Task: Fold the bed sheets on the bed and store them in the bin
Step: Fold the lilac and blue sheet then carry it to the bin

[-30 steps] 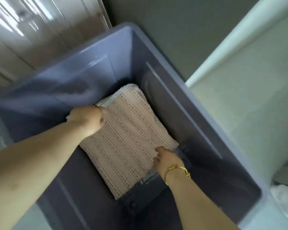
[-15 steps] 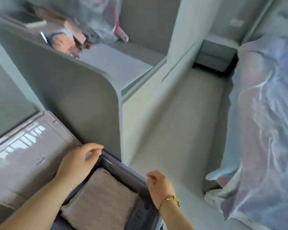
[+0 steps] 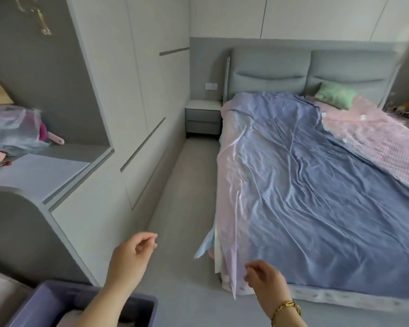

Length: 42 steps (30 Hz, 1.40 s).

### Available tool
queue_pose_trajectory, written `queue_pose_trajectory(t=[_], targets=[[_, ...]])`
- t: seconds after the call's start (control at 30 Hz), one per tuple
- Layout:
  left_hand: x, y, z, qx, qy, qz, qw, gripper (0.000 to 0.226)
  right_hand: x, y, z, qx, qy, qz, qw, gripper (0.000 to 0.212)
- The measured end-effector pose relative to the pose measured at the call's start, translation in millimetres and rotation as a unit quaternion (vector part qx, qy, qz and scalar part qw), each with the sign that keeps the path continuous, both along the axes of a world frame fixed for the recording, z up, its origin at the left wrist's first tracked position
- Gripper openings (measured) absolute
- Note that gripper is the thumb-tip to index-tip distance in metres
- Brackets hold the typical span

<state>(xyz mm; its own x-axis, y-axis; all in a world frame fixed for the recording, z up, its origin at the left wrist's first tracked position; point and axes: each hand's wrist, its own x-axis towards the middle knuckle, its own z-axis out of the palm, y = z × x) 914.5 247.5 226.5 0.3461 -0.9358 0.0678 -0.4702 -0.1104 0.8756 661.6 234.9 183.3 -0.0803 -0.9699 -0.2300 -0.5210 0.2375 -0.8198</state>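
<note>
A wrinkled blue sheet [image 3: 312,185] with a pale pink edge lies spread over the left half of the bed [image 3: 328,300]. A pink textured sheet [image 3: 383,142] covers the bed's right side. The purple-grey bin [image 3: 137,303] stands at the bottom left, with a folded cloth just showing inside. My left hand [image 3: 130,258] hangs in the air above the floor near the bin, fingers loosely curled and holding nothing. My right hand [image 3: 267,284], a gold bracelet on its wrist, hovers at the bed's near left corner, fingers loosely curled beside the hanging sheet edge.
White wardrobe fronts [image 3: 137,128] line the left wall, with a grey desk [image 3: 43,171] carrying a plastic bag and toys. A narrow grey floor aisle [image 3: 182,208] runs between wardrobe and bed to a bedside table [image 3: 203,114]. A green pillow [image 3: 335,95] lies at the headboard.
Both hands let go of the folded beige cloth in the bin and lifted out. The view swung up from the bin to the bed, and my right hand moved toward the bed corner.
</note>
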Motion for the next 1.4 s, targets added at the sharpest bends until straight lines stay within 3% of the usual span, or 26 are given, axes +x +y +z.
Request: queue_pose_trajectory(t=[0.07,0.17,0.37,0.47,0.57,0.83,0.97,1.2,1.33,1.4], targets=[[-40,-13,-7,0.013,0.014,-0.029,0.999,0.034,-44,6,0,0.004,-0.007,-0.045,0.999,0.042],[-89,-36,-30,0.043,0.032,-0.067,0.996,0.037,-95,9,-6,0.004,-0.013,-0.09,0.996,0.029],[-155,-90,-73,0.096,0.026,-0.098,0.99,0.039,-148,-9,-30,0.025,0.0,-0.113,0.993,0.028],[-178,-131,-102,0.128,0.048,-0.094,0.986,0.028,-163,-43,-41,0.049,0.003,-0.117,0.992,0.028],[-191,-179,-126,0.153,0.066,-0.066,0.984,0.016,-168,-88,-52,0.067,0.02,-0.093,0.993,0.029],[-192,-313,-201,0.313,0.023,0.032,0.949,0.046,-172,-222,-113,0.156,0.036,-0.052,0.986,0.03],[-188,-335,-233,0.362,0.09,0.074,0.925,0.06,-156,-257,-140,0.209,0.024,-0.008,0.978,0.031],[-190,-355,-267,0.386,0.163,0.161,0.894,0.049,-151,-294,-181,0.272,0.005,0.046,0.961,0.031],[-194,-359,-261,0.383,0.121,0.14,0.905,0.011,-153,-305,-181,0.285,-0.006,0.061,0.956,0.029],[-200,-356,-250,0.371,0.099,0.106,0.917,0.036,-147,-311,-177,0.276,-0.014,0.061,0.959,0.029]])
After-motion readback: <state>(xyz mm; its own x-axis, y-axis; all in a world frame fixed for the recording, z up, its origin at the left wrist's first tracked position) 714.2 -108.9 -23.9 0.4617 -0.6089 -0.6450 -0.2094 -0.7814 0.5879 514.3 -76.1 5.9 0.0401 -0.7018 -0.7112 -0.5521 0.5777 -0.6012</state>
